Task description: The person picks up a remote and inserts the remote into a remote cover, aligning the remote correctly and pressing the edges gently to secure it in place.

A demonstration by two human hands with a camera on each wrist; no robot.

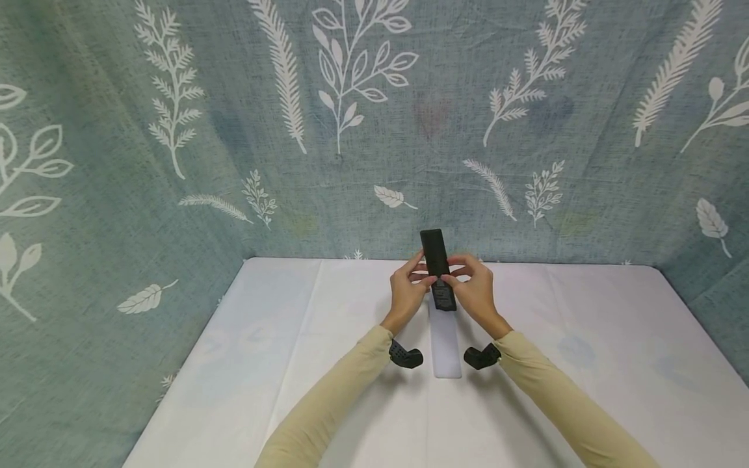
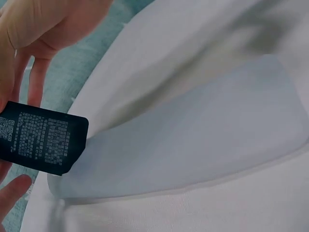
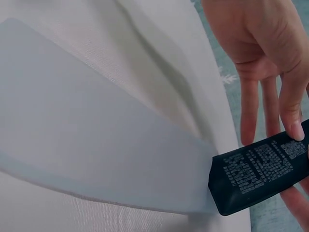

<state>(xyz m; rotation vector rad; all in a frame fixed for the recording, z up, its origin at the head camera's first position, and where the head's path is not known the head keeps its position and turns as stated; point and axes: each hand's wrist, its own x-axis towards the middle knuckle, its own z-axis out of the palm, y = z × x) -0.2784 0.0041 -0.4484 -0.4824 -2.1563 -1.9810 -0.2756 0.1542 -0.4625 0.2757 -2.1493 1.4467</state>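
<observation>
Left hand and right hand pinch a slim black printed bar. Long pale-grey rounded strip lies on white table.

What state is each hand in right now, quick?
Left hand: closed, holding one side of the black object.
Right hand: closed, holding the black object's other side.

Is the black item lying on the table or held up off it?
Held up off the table: the left hand and right hand grip the black item, and the wrist views show fingers behind it.
</observation>
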